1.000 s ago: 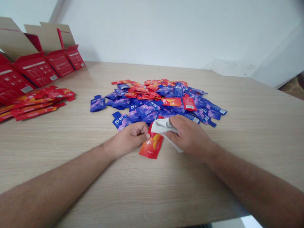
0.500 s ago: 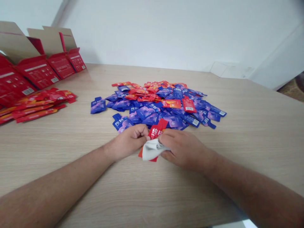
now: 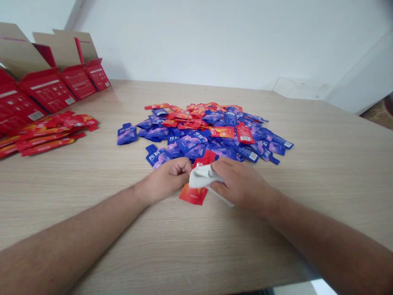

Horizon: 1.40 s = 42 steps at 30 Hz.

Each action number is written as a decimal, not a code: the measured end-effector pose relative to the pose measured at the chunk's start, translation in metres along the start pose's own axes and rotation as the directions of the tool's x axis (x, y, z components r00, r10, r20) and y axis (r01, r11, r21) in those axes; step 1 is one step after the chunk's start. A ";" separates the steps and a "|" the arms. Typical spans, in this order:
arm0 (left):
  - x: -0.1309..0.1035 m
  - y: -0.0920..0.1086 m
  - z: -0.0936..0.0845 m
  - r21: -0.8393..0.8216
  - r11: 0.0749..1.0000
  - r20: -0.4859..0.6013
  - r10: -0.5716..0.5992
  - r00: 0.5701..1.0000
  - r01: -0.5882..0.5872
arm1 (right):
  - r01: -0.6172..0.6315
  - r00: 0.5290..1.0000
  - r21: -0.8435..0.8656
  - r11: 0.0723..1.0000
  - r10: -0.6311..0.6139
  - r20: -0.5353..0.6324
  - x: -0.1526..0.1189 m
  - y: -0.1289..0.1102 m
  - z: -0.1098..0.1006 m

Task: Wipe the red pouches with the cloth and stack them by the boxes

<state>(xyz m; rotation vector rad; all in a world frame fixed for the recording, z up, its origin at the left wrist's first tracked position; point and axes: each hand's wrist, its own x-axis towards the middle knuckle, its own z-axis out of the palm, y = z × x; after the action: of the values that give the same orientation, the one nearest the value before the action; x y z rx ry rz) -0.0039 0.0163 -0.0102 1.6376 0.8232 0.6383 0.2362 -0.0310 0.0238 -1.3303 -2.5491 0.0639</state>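
My left hand [image 3: 170, 177] is closed on the left edge of a red and orange pouch [image 3: 194, 196], its thumb and fingers pinching it. A folded white cloth [image 3: 201, 176] is gripped in my right hand [image 3: 238, 182] and lies across the middle of that pouch, hiding part of its print. The pouch's narrow neck points away from me. Just beyond my hands spreads a heap of blue-purple pouches [image 3: 192, 143], with red and orange pouches [image 3: 196, 112] mixed in, mostly toward the back.
Open red cardboard boxes [image 3: 46, 92] stand in a row at the left, flaps raised. Before them lies a stack of red pouches [image 3: 50, 133]. One blue pouch [image 3: 127, 134] sits apart, left of the heap. A white wall [image 3: 196, 45] closes the wooden table [image 3: 138, 250] behind.
My right hand has moved the cloth up and slightly right over the pouch, uncovering its lower orange part. My left hand keeps its pinch on the pouch's edge.
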 end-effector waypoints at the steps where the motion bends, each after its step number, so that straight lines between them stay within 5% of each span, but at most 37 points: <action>1: 0.000 0.000 0.000 -0.007 1.000 0.002 -0.001 1.000 0.001 | -0.073 0.996 -0.014 0.997 0.072 -0.044 0.000 0.002 -0.001; 3: 0.000 0.000 0.000 -0.008 1.000 0.012 0.000 1.000 0.000 | -0.121 0.990 -0.026 0.992 0.119 -0.076 0.001 0.002 -0.002; 8: 0.001 0.001 0.000 0.001 1.000 0.008 -0.009 1.000 0.009 | 0.110 0.990 0.004 0.994 -0.110 0.083 -0.001 -0.004 -0.002; 13: 0.000 0.002 0.000 -0.029 1.000 0.015 0.004 1.000 -0.004 | -0.116 0.991 -0.039 0.992 0.113 -0.078 0.000 0.005 0.000; 18: 0.000 0.003 0.001 0.010 1.000 0.010 0.000 1.000 0.000 | 0.134 0.988 0.017 0.991 -0.135 0.075 -0.002 -0.004 0.001; 24: 0.000 0.002 0.000 -0.002 1.000 0.006 -0.007 1.000 0.007 | -0.114 0.991 -0.030 0.993 0.111 -0.074 0.000 0.004 0.000; 29: 0.000 0.001 0.000 0.021 1.000 0.001 0.003 1.000 -0.003 | 0.136 0.988 0.021 0.990 -0.138 0.074 -0.001 -0.003 0.000; 35: 0.000 0.002 0.000 -0.003 1.000 0.015 -0.004 1.000 0.004 | -0.108 0.991 -0.027 0.994 0.106 -0.084 -0.001 0.003 0.000; 40: 0.000 0.003 0.000 0.029 1.000 -0.002 -0.007 1.000 0.007 | 0.115 0.990 0.002 0.993 -0.114 0.083 -0.002 -0.006 -0.002; 42: 0.000 0.004 0.000 0.018 1.000 -0.001 -0.008 1.000 0.008 | 0.058 0.997 -0.003 0.998 -0.058 0.050 -0.002 -0.004 -0.002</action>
<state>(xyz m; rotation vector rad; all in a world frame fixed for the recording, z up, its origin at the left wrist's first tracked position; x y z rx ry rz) -0.0030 0.0153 -0.0062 1.6501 0.8376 0.6277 0.2342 -0.0347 0.0259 -1.2707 -2.6293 0.0811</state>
